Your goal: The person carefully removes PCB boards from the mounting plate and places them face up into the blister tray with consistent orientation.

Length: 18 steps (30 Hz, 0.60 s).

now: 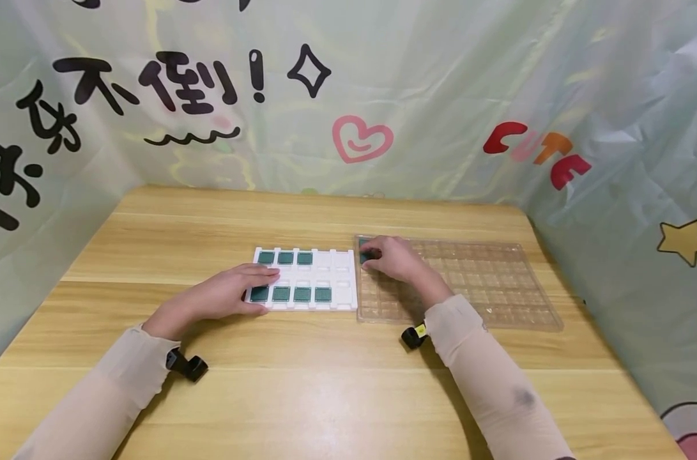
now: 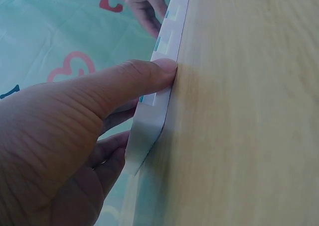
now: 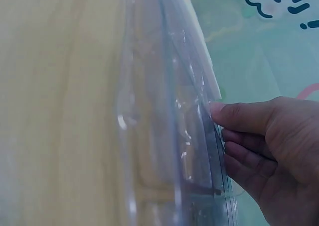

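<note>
My left hand [image 1: 233, 291] grips the left end of a white slotted tray [image 1: 344, 279], thumb along its near edge and fingers over its top. In the left wrist view the thumb presses the tray's side wall [image 2: 147, 124]. Three square green chips [image 1: 285, 258] lie in the tray's far row and several in its near row. At the far left corner of a clear plastic compartment tray [image 1: 469, 271], my right hand [image 1: 395, 257] pinches at a green chip [image 1: 363, 245], partly hidden by the fingertips. That chip is not visible in the right wrist view.
Both trays lie side by side on a wooden table [image 1: 325, 396], the clear one to the right. A printed curtain [image 1: 428, 96] hangs behind and along both sides. Small black cameras [image 1: 188, 365] are worn at the wrists.
</note>
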Each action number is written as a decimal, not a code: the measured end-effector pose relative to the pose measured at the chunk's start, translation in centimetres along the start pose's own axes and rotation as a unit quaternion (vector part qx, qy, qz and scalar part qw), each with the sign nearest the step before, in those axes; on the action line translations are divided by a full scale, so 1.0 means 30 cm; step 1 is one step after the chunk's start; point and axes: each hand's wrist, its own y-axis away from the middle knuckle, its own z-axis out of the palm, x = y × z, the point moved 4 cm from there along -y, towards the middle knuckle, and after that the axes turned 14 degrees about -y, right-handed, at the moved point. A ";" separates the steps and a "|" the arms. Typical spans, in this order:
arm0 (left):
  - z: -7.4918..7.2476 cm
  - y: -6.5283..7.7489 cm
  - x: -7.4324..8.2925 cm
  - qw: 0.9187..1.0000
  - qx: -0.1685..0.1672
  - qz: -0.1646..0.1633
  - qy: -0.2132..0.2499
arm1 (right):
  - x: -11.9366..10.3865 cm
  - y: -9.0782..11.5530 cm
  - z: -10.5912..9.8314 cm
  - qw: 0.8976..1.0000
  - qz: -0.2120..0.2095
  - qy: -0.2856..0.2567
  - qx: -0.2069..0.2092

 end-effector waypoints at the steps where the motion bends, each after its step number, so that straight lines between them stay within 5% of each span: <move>1: 0.000 0.000 0.001 1.000 0.000 0.000 0.000 | 0.000 0.002 0.001 1.000 0.000 -0.002 0.002; 18: 0.003 -0.002 -0.004 1.000 -0.001 -0.006 0.006 | 0.025 0.011 0.013 0.998 -0.012 -0.053 0.033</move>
